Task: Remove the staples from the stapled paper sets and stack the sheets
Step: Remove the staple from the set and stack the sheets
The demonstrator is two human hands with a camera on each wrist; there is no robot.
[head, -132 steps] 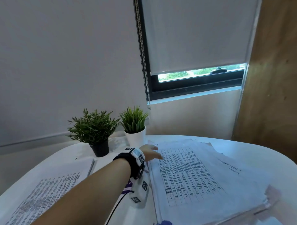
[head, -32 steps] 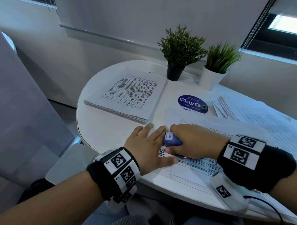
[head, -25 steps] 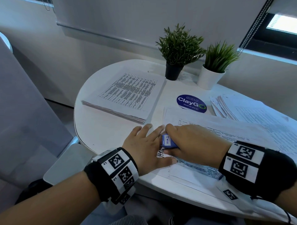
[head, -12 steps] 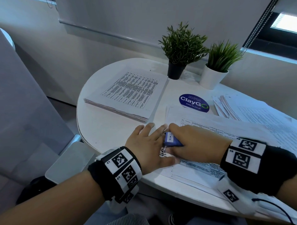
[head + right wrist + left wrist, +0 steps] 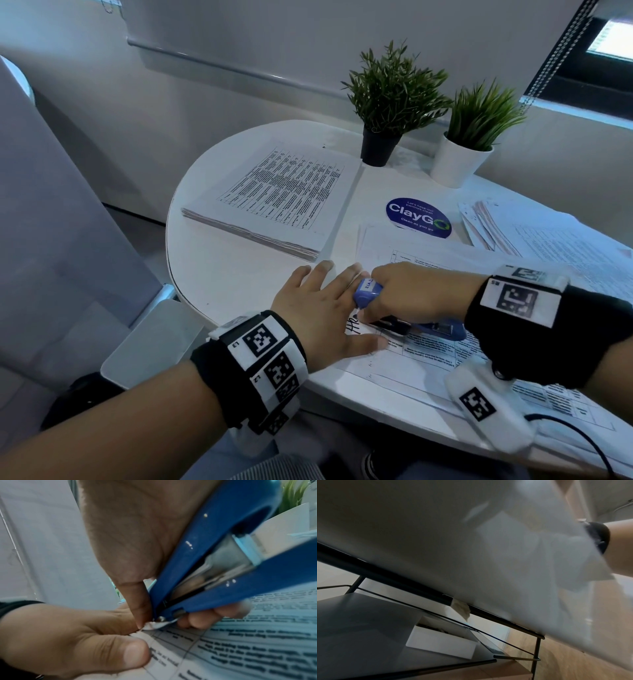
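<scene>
Plants in two pots, one black (image 5: 379,150) and one white (image 5: 457,166), stand at the table's (image 5: 219,274) far edge. Between them and the near edge lie a neat paper stack (image 5: 274,198) at the left, a blue sticker (image 5: 418,217), and loose sheets (image 5: 548,240) spreading right. At the near edge the left hand (image 5: 320,305) lies flat, fingers straight, pinning the stapled set's (image 5: 421,370) corner. The right hand (image 5: 411,291) grips a blue stapler (image 5: 214,555), tip at that corner.
</scene>
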